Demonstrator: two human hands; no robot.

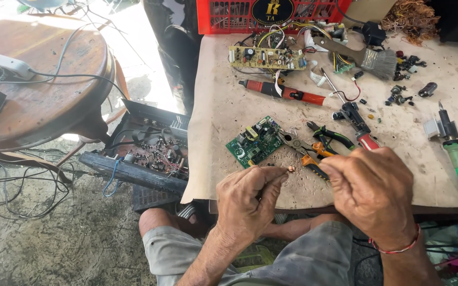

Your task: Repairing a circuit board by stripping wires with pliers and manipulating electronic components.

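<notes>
Copper-coloured and tiny, a small part sits pinched at the fingertips of the left hand, above the front edge of the paper-covered surface; its shape is too small to make out. The right hand is curled narrow, its fingertips hidden, so any grip cannot be told. Just behind lie a green circuit board and orange-handled pliers.

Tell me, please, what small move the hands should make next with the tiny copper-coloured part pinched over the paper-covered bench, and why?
Probably draw the left hand away from the right hand to straighten whatever runs between them. The left fingertips pinch the tiny copper-coloured part, the hands are apart, and any wire between them is too fine to make out. The orange-handled pliers lie just beyond, if a firmer grip is needed.
</notes>
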